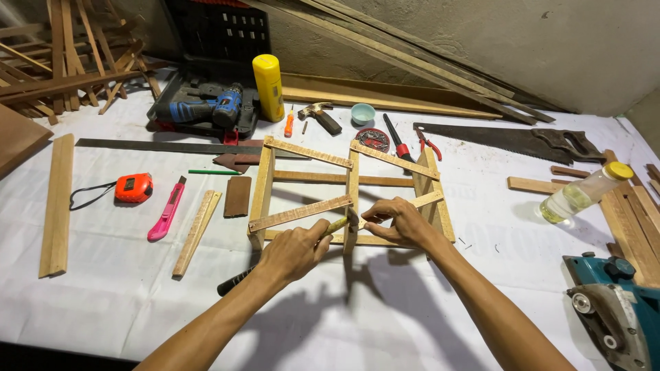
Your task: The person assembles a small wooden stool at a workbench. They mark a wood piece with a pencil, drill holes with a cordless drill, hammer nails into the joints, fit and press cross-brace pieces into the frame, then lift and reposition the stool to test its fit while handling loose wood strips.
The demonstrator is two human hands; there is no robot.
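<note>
White cloth covers the desk (124, 302), and a grey wall with leaning wood strips stands behind it. On the middle of the desk lies a wooden frame (347, 196) made of thin slats, some of them nailed on a slant.

The left hand (295, 251) is closed around a hammer (289, 254); its dark handle comes out below the wrist and its head is at the frame's middle upright, close to the other hand. The right hand (399, 220) rests on the frame, and its thumb and fingers pinch together at a slanted slat (412, 204) next to the hammer head. If they hold a nail, it is too small to see.

To the left of the frame lie a dark wood piece (238, 196), a loose slat (196, 232), a pink knife (166, 210), an orange tape measure (133, 187) and a long plank (56, 205). Behind the frame are a blue drill (206, 106) in its case, a yellow can (269, 87), a second hammer (317, 115), a small bowl (363, 113), a round tin (372, 139) and pliers (426, 144). A saw (509, 141) lies far right at the back, a clear bottle (584, 192) with a yellow cap is near the right edge, and a teal power tool (619, 309) is at the lower right corner.
</note>
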